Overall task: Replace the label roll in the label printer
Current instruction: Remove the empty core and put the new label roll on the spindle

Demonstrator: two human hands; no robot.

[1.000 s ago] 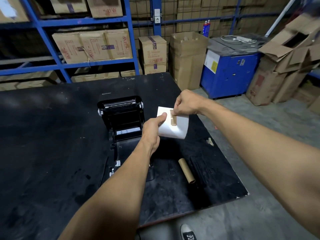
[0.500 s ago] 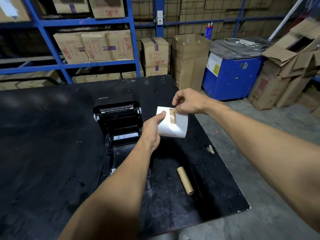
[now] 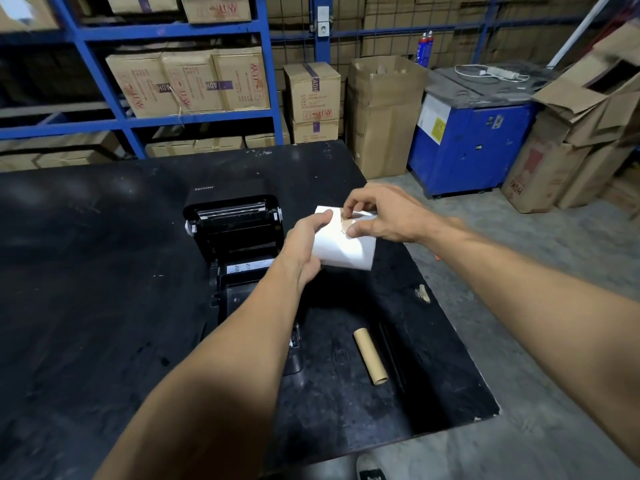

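A black label printer (image 3: 235, 230) stands open on the black table (image 3: 86, 271), its lid tilted back and its bay partly hidden by my left arm. Just right of it I hold a white label roll (image 3: 343, 247) above the table. My left hand (image 3: 304, 247) grips the roll's left end. My right hand (image 3: 381, 216) pinches a brown piece of tape (image 3: 346, 224) on the roll's top. An empty brown cardboard core (image 3: 370, 356) lies on the table nearer to me.
Blue shelving with cardboard boxes (image 3: 187, 81) runs behind the table. A tall open carton (image 3: 384, 112) and a blue machine (image 3: 474, 133) stand on the floor to the right, beside collapsed boxes (image 3: 585, 116). The table's right edge (image 3: 460, 341) drops to grey floor. A scrap (image 3: 422, 294) lies near that edge.
My right hand's fingers have shifted onto the brown tape on the roll and spread apart. The roll has turned slightly in my left hand. The printer and the core have not moved.
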